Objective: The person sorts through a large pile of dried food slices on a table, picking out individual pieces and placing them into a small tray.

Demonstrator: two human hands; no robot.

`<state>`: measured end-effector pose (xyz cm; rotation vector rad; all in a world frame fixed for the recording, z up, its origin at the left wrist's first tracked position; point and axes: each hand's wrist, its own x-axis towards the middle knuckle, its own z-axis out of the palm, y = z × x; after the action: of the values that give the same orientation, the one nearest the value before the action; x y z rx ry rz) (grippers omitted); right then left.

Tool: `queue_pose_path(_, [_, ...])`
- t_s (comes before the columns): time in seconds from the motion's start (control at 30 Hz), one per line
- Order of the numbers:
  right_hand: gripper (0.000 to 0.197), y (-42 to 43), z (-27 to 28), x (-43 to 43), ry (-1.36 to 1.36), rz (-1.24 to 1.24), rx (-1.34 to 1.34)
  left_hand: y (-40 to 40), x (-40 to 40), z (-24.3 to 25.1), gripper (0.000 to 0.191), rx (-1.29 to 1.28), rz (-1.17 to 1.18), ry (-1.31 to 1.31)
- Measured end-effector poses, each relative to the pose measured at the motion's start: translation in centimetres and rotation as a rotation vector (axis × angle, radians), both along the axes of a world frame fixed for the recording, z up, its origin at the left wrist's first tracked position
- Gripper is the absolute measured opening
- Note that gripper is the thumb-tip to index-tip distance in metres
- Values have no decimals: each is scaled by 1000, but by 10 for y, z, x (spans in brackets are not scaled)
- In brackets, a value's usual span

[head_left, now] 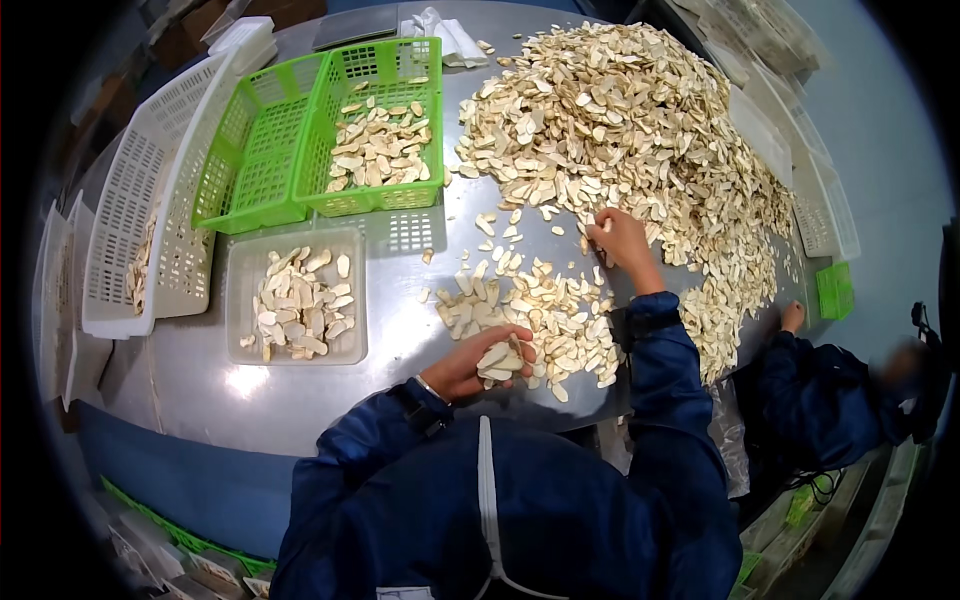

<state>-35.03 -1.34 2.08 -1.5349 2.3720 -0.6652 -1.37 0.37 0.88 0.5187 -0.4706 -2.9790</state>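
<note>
My left hand (480,363), palm up, cradles several pale dried slices (500,362), perhaps of mushroom or root, above the front of the steel table (390,315). Beside and beyond it lies a loose spread of similar slices (559,322). Farther off, my right hand (622,241) reaches to the near edge of a large heap of slices (600,120). Its fingers are curled, and a pale slice shows between them; the fingertips are partly hidden. To the left, a shallow clear plastic tray (358,300) contains larger slices.
One green plastic basket (439,112) contains slices; another green basket (262,142) stands beside it. Left of them is a long white basket (180,255). A white cloth or bag (454,41) lies at the back. A co-worker (825,405) sits at right, near a small green basket (835,291).
</note>
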Motion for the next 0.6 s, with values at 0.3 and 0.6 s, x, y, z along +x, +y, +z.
queue_pose_path(0.3, [15,21,37,5,-694,236,423,1,2,4,29,-5,10,-28])
queue_pose_path(0.6, [17,13,27,38,-193,194,130,0,1,3,29,-15,-2,-25])
